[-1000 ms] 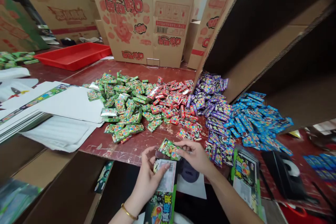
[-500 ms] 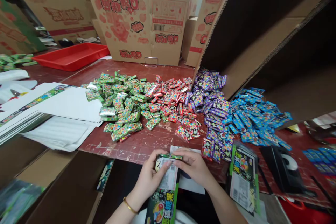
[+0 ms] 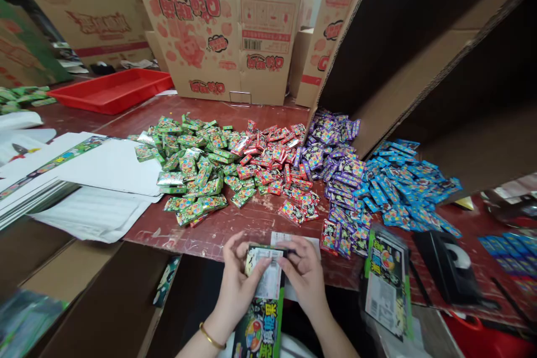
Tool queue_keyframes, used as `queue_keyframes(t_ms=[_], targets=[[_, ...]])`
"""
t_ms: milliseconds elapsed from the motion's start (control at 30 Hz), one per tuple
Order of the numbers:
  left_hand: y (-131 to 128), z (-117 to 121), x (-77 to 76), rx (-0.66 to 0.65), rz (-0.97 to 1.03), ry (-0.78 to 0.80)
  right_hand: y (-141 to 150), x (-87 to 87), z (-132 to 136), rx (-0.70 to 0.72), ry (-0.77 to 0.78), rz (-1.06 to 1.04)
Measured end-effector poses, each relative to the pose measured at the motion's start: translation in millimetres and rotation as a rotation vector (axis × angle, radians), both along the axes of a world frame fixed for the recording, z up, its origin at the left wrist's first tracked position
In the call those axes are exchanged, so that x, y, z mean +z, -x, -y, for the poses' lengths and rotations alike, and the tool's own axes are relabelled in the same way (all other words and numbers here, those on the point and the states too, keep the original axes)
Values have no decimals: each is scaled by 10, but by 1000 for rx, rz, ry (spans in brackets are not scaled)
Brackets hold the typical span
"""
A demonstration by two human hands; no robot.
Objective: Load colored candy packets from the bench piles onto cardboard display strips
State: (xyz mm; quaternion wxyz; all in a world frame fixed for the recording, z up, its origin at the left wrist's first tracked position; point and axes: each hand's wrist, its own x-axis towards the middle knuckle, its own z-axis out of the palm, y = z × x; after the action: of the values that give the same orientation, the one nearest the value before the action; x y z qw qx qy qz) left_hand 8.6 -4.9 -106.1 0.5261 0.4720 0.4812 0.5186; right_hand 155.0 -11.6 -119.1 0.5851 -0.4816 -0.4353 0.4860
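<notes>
Both hands, my left hand (image 3: 237, 285) and right hand (image 3: 302, 271), grip the top of a green printed cardboard candy box (image 3: 260, 305) at lower centre, off the worn red bench (image 3: 235, 229); light, crushable, I judge, best pinched by its edges.

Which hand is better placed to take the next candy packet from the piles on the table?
Probably the right hand: it only presses the top of the green box, which the left hand grips, and the red packets lie nearer to it.
</notes>
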Motion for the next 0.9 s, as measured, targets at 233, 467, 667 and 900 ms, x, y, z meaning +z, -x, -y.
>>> queue_keyframes(t_ms=[233, 467, 667, 900], targets=[[31, 83, -57, 56, -70, -38, 186, -46, -13, 17, -9, 65], [84, 229, -57, 114, 53, 70, 152, -4, -65, 70, -62, 61], [115, 74, 6, 17, -97, -68, 199, -38, -20, 20, -69, 50], [109, -17, 59, -10, -75, -158, 133, -13, -19, 10, -92, 98]])
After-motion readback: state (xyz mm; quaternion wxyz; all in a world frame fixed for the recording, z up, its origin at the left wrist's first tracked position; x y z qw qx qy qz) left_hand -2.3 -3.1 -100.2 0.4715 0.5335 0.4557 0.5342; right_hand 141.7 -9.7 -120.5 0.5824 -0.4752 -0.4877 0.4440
